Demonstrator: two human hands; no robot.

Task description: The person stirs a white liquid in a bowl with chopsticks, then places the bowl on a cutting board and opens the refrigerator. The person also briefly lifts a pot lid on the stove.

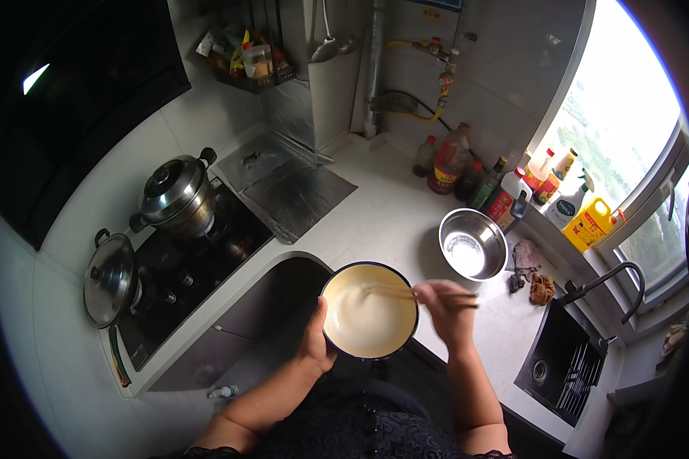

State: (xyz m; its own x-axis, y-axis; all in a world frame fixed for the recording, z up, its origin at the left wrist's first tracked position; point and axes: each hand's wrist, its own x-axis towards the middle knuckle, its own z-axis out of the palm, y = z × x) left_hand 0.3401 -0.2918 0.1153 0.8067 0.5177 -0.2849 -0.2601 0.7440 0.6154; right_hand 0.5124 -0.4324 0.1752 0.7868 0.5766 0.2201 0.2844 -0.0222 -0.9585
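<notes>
Fingers of right hand [445, 306] clench chopsticks [406, 293] over batter bowl [369, 312]; left hand [315, 340] grips rim.

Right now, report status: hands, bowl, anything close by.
Left hand gripping the batter bowl at its rim. Right hand holding chopsticks, tips in the batter. Empty steel bowl stands just beyond, apart.

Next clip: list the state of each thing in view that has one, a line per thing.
Bowl: tilted, holds pale batter, gripped by left hand.
Chopsticks: in batter, blurred, held by right hand.
Steel bowl: upright, empty.
Pots: lidded, on stove.
Faucet: no water seen.
</notes>
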